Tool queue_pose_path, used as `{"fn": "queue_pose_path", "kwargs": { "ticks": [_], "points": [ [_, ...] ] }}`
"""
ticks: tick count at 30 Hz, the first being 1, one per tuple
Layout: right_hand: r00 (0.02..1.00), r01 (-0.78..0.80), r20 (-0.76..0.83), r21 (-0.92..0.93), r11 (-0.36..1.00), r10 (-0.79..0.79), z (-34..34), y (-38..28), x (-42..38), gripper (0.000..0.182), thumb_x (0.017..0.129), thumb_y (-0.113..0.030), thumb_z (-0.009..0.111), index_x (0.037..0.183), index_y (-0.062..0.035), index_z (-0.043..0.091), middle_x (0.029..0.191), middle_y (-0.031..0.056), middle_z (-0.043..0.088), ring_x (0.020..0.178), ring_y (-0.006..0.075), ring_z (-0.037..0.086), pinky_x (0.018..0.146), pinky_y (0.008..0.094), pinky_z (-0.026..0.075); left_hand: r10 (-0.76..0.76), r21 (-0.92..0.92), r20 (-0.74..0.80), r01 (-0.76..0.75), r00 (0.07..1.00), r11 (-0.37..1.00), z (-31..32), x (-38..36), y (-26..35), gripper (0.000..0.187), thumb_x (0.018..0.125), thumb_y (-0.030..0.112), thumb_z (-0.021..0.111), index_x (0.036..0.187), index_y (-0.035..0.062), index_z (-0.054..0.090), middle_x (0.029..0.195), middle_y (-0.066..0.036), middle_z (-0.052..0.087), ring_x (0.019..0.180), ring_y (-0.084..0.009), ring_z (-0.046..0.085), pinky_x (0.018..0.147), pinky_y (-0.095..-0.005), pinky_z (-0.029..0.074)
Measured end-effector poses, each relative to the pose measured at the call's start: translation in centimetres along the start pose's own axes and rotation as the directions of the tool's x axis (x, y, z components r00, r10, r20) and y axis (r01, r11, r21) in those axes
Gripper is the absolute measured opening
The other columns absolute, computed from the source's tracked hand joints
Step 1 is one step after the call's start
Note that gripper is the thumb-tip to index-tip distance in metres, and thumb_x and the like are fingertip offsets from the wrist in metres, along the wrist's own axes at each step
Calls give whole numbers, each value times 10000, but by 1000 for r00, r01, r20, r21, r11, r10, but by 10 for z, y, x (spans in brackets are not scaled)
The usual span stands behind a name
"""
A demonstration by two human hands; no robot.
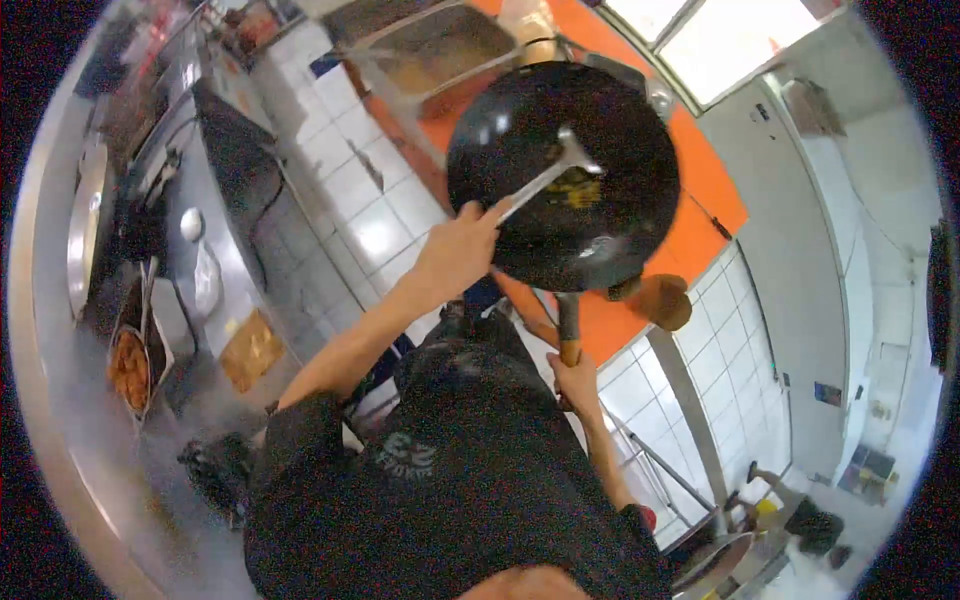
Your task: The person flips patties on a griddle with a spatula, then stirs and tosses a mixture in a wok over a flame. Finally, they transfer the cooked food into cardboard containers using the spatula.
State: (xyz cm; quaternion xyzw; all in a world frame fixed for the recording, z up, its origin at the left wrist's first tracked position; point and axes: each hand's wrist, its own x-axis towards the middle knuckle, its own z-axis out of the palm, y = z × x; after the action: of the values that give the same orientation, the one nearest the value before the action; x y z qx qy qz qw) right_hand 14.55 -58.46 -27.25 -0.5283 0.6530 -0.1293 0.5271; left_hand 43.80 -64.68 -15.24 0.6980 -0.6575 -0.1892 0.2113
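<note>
My left hand (462, 247) is closed around the shaft of a metal spatula (535, 190). The spatula's head rests inside a black wok (500, 130), beside a small amount of yellowish food (582, 191). Gripped in my right hand (576, 382) is the wok's handle (569, 330), which has a wooden end. The wok is held in front of me, above an orange surface (710, 190); whether it touches anything beneath cannot be told.
On the left, a metal counter (225, 260) bears a spoon (192, 225), a wooden board (252, 350) and a container of orange-brown food (130, 368). A large metal tray (440, 45) stands behind the wok. A grey cabinet (790, 210) lies to the right. White tiles (380, 235) cover the floor.
</note>
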Motion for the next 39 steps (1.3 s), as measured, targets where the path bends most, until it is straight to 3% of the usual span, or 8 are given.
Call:
{"fn": "queue_pose_path", "kwargs": {
  "ticks": [2, 9, 16, 18, 24, 27, 34, 39],
  "points": [
    [989, 135, -53, -8, 991, -135, 1, 9, -9, 233, 832, -184, 660, 782, 1, 528, 523, 18, 496, 377, 111, 464, 350, 267, 358, 47, -37, 16, -46, 999, 998, -7, 7, 16, 550, 856, 115, 511, 1368, 243, 355, 882, -191, 540, 686, -401, 588, 625, -482, 515],
    [962, -33, -264, 115, 993, 63, -36, -2, -50, 257, 822, -185, 682, 731, -18, 509, 502, 33, 495, 374, 111, 472, 357, 266, 369, 245, -80, 131, -236, 961, 969, 32, -7, 55, 539, 865, 115, 469, 1382, 80, 323, 794, -216, 571, 725, -380, 608, 636, -477, 503],
    [889, 49, -458, 55, 997, -18, -76, 70, -29, 253, 821, -192, 664, 716, -20, 510, 490, 48, 495, 360, 143, 470, 351, 297, 371, 309, -111, 203, -292, 929, 950, 73, -2, 125, 555, 853, 113, 471, 1390, 90, 331, 859, -239, 596, 729, -391, 604, 654, -485, 482],
    [877, 89, -477, 53, 995, -53, -91, 62, -40, 248, 804, -194, 674, 729, -4, 533, 522, 71, 533, 376, 151, 485, 365, 308, 383, 250, -202, 179, -213, 952, 956, 91, 7, 143, 517, 861, 109, 468, 1368, 182, 398, 867, -234, 593, 773, -411, 599, 676, -484, 475],
    [871, 141, -490, 174, 975, -39, -100, 120, -23, 221, 781, -168, 684, 832, 20, 578, 551, 47, 519, 429, 127, 488, 405, 295, 397, 392, -164, 61, -378, 918, 911, 103, -37, 130, 501, 814, 36, 487, 1305, 136, 477, 832, -256, 584, 774, -423, 578, 680, -480, 458],
    [817, 226, -549, 27, 974, -175, -112, 126, -23, 219, 787, -170, 678, 837, 18, 577, 552, 43, 516, 432, 116, 485, 405, 286, 392, 354, -142, 68, -342, 933, 929, 97, -36, 154, 483, 813, 37, 494, 1289, 124, 495, 806, -255, 578, 757, -417, 576, 672, -474, 454],
    [808, 112, -566, -122, 986, -161, -129, 117, -34, 231, 767, -199, 667, 874, -5, 601, 710, 205, 625, 666, 386, 611, 607, 425, 474, 382, -24, 157, -383, 911, 923, 97, -38, 135, 526, 813, 46, 499, 1327, 150, 452, 759, -203, 558, 709, -381, 569, 643, -481, 438],
    [807, 152, -570, -53, 987, -155, -117, 124, -43, 235, 765, -200, 676, 872, -6, 597, 708, 206, 624, 660, 384, 612, 603, 430, 472, 337, -38, 128, -335, 933, 941, 73, -51, 132, 496, 830, 53, 525, 1316, 139, 478, 760, -217, 560, 705, -387, 547, 650, -466, 440]
  ]
}}
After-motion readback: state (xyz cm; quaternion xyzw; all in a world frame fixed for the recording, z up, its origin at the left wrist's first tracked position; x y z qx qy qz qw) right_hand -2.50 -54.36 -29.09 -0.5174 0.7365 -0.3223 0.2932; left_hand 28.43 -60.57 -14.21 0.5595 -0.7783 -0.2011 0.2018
